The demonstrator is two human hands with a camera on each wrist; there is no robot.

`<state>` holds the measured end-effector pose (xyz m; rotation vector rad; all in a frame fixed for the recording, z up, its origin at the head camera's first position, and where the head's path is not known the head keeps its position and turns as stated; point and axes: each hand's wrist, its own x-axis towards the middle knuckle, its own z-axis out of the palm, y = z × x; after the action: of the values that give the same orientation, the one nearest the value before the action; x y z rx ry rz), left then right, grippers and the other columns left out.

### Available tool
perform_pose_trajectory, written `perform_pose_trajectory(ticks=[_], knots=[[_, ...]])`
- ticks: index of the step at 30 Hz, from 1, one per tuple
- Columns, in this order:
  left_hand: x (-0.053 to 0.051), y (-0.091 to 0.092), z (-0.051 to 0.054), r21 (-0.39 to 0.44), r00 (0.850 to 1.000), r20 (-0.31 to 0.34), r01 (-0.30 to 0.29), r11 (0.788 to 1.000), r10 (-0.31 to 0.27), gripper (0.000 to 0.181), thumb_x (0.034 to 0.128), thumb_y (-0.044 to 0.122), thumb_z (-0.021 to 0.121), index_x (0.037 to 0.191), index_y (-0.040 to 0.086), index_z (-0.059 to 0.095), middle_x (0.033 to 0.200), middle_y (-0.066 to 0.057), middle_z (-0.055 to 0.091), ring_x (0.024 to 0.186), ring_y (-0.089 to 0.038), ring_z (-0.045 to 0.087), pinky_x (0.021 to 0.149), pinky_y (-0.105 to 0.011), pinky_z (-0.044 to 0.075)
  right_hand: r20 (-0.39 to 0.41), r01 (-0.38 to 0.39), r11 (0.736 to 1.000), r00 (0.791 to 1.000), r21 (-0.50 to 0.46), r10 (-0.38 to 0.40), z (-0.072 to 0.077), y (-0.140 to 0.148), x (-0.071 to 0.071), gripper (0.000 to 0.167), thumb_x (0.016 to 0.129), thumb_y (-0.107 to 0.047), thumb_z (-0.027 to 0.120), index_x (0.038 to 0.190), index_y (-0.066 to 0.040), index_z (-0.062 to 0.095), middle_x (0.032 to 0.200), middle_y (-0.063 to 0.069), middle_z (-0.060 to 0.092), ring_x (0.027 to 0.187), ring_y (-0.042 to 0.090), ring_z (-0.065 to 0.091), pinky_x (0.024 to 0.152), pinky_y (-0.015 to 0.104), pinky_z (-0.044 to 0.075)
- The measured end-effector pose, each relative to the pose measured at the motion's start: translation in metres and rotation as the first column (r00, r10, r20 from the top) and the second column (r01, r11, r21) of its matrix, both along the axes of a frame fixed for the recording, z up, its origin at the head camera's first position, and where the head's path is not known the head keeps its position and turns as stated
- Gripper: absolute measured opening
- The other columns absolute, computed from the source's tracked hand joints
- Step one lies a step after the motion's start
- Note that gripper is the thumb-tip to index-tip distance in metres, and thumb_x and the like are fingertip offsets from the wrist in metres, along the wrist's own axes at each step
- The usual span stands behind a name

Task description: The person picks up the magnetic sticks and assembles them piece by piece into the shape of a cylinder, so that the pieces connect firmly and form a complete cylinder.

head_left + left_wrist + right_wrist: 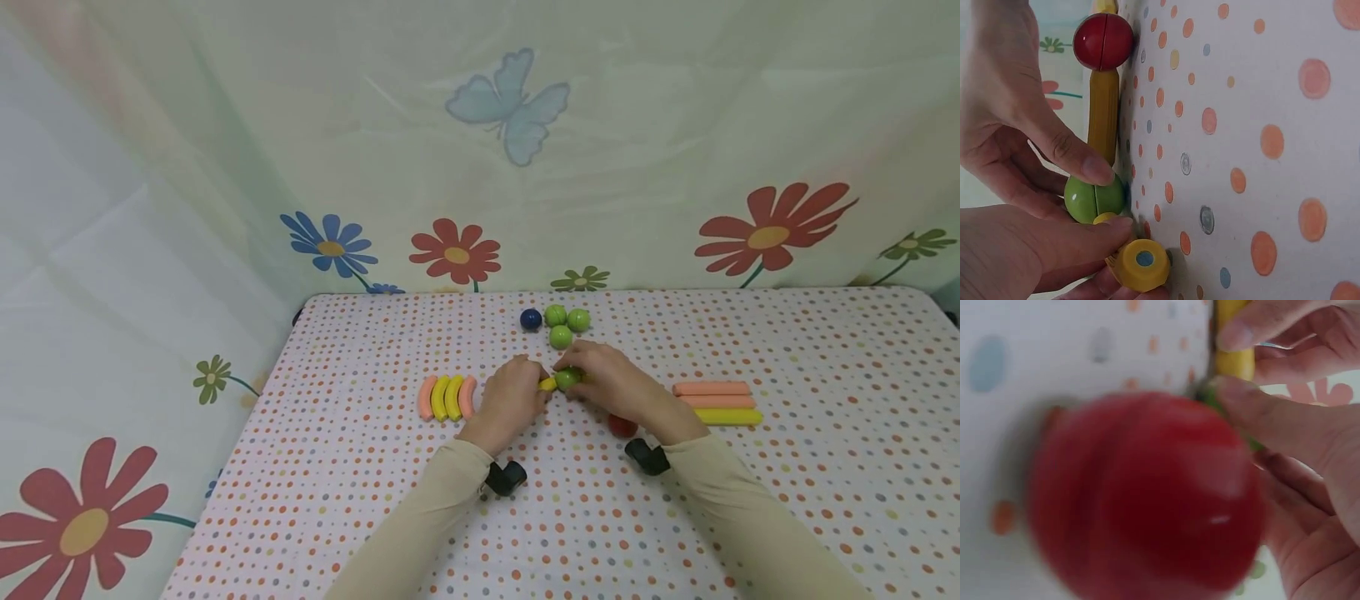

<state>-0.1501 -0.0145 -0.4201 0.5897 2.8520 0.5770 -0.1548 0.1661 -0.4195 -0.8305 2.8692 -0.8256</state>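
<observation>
1. On a white, dot-patterned worktop (562, 525), a person's left hand (512, 392) grips a glossy yellow, plastic-looking stick (1141, 280) with a blue-centred end, thumb laid across it.
2. The right hand (607, 379) pinches a shiny, seamed green ball (567, 380) beside the stick's other end; firm contact between the two cannot be confirmed.
3. Both pieces look light and stiff, unlikely to dent. The ball's smooth curve could slip or roll, so opposed thumb and fingers suit it; the stick is best held mid-length.
4. A glossy red ball (1104, 41) sits near the right wrist, a ridged yellow rod (1104, 112) between it and the green one.
</observation>
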Motion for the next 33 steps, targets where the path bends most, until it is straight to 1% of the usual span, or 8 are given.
perform_pose_trajectory(ticks=[6, 11, 14, 17, 24, 27, 30, 33], knots=[[0.001, 0.001, 0.002, 0.004, 1.000, 0.022, -0.007, 1.000, 0.007, 0.018, 0.0975, 0.015, 0.076, 0.112, 0.005, 0.077, 0.100, -0.003, 0.067, 0.081, -0.012, 0.059, 0.066, -0.024, 0.051, -0.020, 0.021, 0.996, 1.000, -0.087, -0.023, -0.008, 0.004, 0.004, 0.031, 0.082, 0.006, 0.085, 0.111, 0.003, 0.075, 0.111, 0.015, 0.070, 0.102, 0.031, 0.068, 0.088, 0.047, 0.058], [0.001, 0.002, 0.001, -0.005, 1.000, 0.016, -0.011, 1.000, 0.011, 0.017, 0.0979, 0.016, 0.076, 0.112, 0.006, 0.078, 0.102, -0.003, 0.068, 0.082, -0.011, 0.059, 0.067, -0.024, 0.052, -0.029, 0.014, 0.996, 0.999, -0.090, -0.017, -0.010, 0.007, 0.006, 0.032, 0.082, 0.005, 0.086, 0.112, 0.002, 0.074, 0.111, 0.013, 0.069, 0.101, 0.028, 0.068, 0.087, 0.046, 0.058], [0.001, 0.002, 0.001, -0.009, 1.000, 0.014, -0.012, 1.000, 0.012, 0.017, 0.0978, 0.016, 0.076, 0.112, 0.006, 0.078, 0.102, -0.003, 0.069, 0.083, -0.011, 0.060, 0.068, -0.024, 0.053, -0.004, 0.029, 0.997, 1.000, -0.075, -0.029, -0.009, 0.011, 0.009, 0.035, 0.083, 0.003, 0.085, 0.116, 0.001, 0.073, 0.114, 0.013, 0.067, 0.099, 0.027, 0.067, 0.084, 0.046, 0.058], [0.000, 0.002, 0.002, -0.013, 1.000, 0.014, -0.016, 1.000, 0.016, 0.018, 0.0975, 0.017, 0.077, 0.112, 0.007, 0.078, 0.103, -0.003, 0.069, 0.085, -0.012, 0.062, 0.070, -0.025, 0.054, 0.031, 0.068, 0.996, 0.997, -0.055, -0.066, -0.008, 0.017, 0.012, 0.036, 0.086, 0.001, 0.083, 0.120, 0.001, 0.071, 0.114, 0.013, 0.066, 0.095, 0.025, 0.067, 0.081, 0.045, 0.058], [0.000, 0.003, 0.002, -0.021, 1.000, 0.018, -0.022, 1.000, 0.022, 0.017, 0.0972, 0.016, 0.077, 0.112, 0.007, 0.078, 0.104, -0.003, 0.069, 0.083, -0.010, 0.058, 0.069, -0.024, 0.052, 0.097, 0.136, 0.989, 0.987, -0.056, -0.131, -0.008, 0.027, 0.017, 0.029, 0.090, 0.003, 0.078, 0.119, 0.003, 0.072, 0.105, 0.009, 0.068, 0.090, 0.023, 0.067, 0.078, 0.042, 0.058], [0.001, 0.001, 0.001, 0.006, 1.000, 0.012, -0.015, 1.000, 0.015, 0.018, 0.0985, 0.020, 0.076, 0.111, 0.007, 0.078, 0.105, -0.003, 0.069, 0.086, -0.011, 0.060, 0.071, -0.025, 0.053, 0.119, 0.155, 0.986, 0.982, -0.063, -0.146, -0.008, 0.028, 0.020, 0.028, 0.090, 0.005, 0.077, 0.118, 0.004, 0.072, 0.104, 0.010, 0.069, 0.092, 0.024, 0.068, 0.080, 0.044, 0.059], [-0.001, -0.001, 0.001, 0.052, 1.000, 0.001, -0.019, 0.998, 0.019, 0.025, 0.1019, 0.026, 0.072, 0.113, 0.005, 0.077, 0.107, -0.006, 0.068, 0.084, -0.013, 0.061, 0.069, -0.025, 0.053, 0.124, 0.181, 0.982, 0.977, -0.061, -0.173, -0.008, 0.029, 0.023, 0.028, 0.090, 0.005, 0.077, 0.117, 0.005, 0.072, 0.104, 0.011, 0.068, 0.089, 0.024, 0.067, 0.077, 0.044, 0.059], [-0.006, 0.000, 0.004, 0.076, 0.999, -0.043, -0.028, 0.997, 0.031, 0.034, 0.1050, 0.032, 0.067, 0.119, 0.002, 0.074, 0.114, -0.011, 0.068, 0.089, -0.018, 0.064, 0.072, -0.028, 0.055, 0.126, 0.209, 0.976, 0.972, -0.057, -0.200, -0.007, 0.031, 0.029, 0.026, 0.090, 0.004, 0.077, 0.115, 0.005, 0.072, 0.104, 0.011, 0.068, 0.086, 0.022, 0.066, 0.075, 0.042, 0.058]])
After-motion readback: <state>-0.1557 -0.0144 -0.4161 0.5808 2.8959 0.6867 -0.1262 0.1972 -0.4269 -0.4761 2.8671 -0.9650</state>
